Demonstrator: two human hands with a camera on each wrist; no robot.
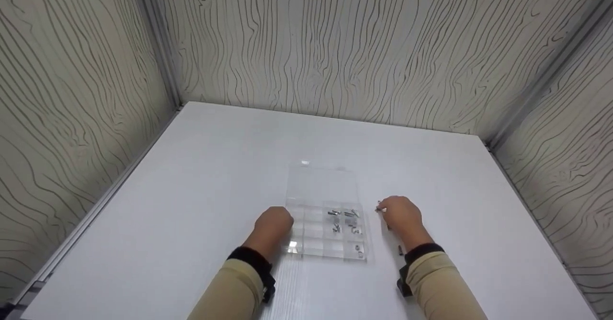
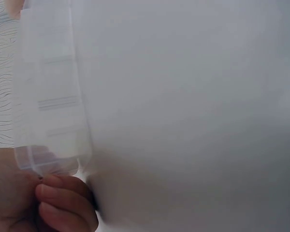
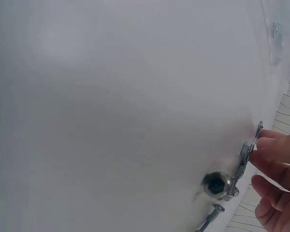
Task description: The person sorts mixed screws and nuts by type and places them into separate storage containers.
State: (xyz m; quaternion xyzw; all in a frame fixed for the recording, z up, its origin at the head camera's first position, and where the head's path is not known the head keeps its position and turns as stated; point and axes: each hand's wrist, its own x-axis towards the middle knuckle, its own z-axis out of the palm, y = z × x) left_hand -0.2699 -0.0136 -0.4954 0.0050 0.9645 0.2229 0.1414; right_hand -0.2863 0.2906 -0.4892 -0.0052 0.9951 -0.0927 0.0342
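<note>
A clear plastic compartment box (image 1: 313, 252) lies on the white table with its lid (image 1: 323, 183) folded back. Small metal screws (image 1: 352, 213) and other hardware sit in several of its right-hand compartments. My left hand (image 1: 274, 222) grips the box's left edge, its fingers curled by the corner; the thumb shows through the plastic in the left wrist view. To the right of the box, my right hand (image 1: 402, 214) pinches at a small metal screw (image 3: 259, 128) beside a loose row of hardware. A nut (image 3: 216, 185) and a bolt (image 3: 211, 216) lie nearer the wrist.
The white table (image 1: 215, 157) extends around the box on all sides. Wood-grain panels (image 1: 311, 47) stand behind it and at both sides. Another loose bolt (image 1: 400, 250) lies beside the right wrist.
</note>
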